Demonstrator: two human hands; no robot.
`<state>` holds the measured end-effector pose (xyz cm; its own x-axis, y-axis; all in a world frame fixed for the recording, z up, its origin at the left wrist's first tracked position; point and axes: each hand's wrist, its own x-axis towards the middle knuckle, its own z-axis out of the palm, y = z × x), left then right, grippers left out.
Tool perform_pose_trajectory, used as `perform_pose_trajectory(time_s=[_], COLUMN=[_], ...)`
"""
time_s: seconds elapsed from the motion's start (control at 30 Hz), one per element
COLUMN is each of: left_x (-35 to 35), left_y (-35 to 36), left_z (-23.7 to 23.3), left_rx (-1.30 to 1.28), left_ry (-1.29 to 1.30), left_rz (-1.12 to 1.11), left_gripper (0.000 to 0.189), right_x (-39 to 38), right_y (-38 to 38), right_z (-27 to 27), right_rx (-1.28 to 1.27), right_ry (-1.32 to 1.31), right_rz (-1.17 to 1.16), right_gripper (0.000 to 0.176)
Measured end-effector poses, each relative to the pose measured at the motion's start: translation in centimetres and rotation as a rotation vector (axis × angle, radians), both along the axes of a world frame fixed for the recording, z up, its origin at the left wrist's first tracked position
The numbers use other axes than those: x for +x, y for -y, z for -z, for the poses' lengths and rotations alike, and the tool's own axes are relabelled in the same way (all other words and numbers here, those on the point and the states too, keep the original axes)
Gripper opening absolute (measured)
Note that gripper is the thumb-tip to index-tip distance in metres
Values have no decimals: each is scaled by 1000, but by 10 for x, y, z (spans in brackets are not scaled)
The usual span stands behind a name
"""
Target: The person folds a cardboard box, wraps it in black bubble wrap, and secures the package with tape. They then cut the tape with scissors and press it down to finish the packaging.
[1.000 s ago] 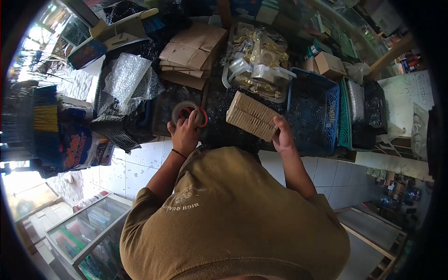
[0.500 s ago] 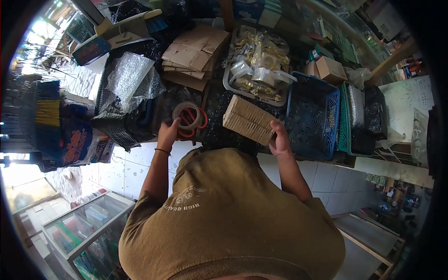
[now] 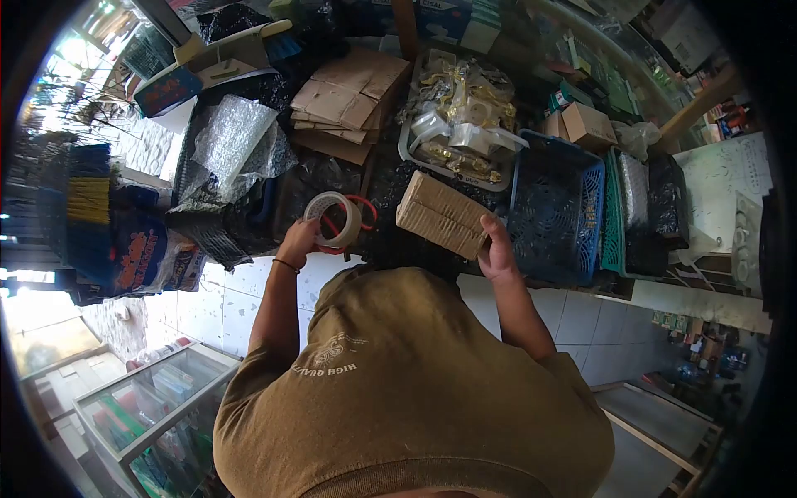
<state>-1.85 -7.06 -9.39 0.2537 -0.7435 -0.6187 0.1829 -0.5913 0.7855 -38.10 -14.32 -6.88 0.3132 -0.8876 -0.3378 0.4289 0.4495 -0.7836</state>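
My left hand (image 3: 299, 242) has its fingers closed on the near left side of a roll of tape (image 3: 353, 226), which is tilted up from the bench. Behind the roll lie scissors with red handles (image 3: 372, 212), partly covered by it. A small corrugated cardboard box (image 3: 442, 214) sits in my right hand (image 3: 497, 252), gripped at its right end with the thumb on top. The other fingers of that hand are hidden under the box.
Flattened cardboard (image 3: 344, 95) is stacked behind the tape, with bubble wrap (image 3: 232, 137) to its left. Beyond the box stands a clear tray (image 3: 404, 143) of gold-coloured metal parts. A blue basket (image 3: 596, 220) and a green basket (image 3: 613, 212) are to the right.
My left hand has tilted the tape roll up and turned its face, showing more of the inner ring. The right hand and the cardboard box have hardly moved.
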Motion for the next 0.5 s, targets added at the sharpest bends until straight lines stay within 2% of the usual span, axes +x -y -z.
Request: perform_pose_trajectory(time_s=[0.07, 0.17, 0.23, 0.3, 0.37, 0.43, 0.5], left_x=[1, 15, 25, 34, 36, 51, 65], left_y=[-6, -9, -7, 2, 12, 16, 21], left_z=[-12, -16, -9, -2, -12, 7, 17], left_rx=[6, -51, -109, -121, -130, -215, -479], left_ry=[-19, -52, 82, 95, 470, 447, 1124], left_rz=[-62, 44, 80, 105, 257, 237, 679], left_gripper=[23, 29, 30, 29, 27, 25, 24], right_x=[1, 2, 3, 3, 5, 6, 6], right_y=[-1, -1, 0, 0, 0, 0, 1], right_z=[-5, -1, 3, 4, -1, -2, 1], right_rx=[10, 24, 30, 30, 21, 12, -8], right_ry=[-4, -2, 4, 1, 5, 10, 20], right_rz=[1, 12, 16, 15, 3, -5, 9], right_gripper=[51, 50, 50, 49, 50, 50, 51])
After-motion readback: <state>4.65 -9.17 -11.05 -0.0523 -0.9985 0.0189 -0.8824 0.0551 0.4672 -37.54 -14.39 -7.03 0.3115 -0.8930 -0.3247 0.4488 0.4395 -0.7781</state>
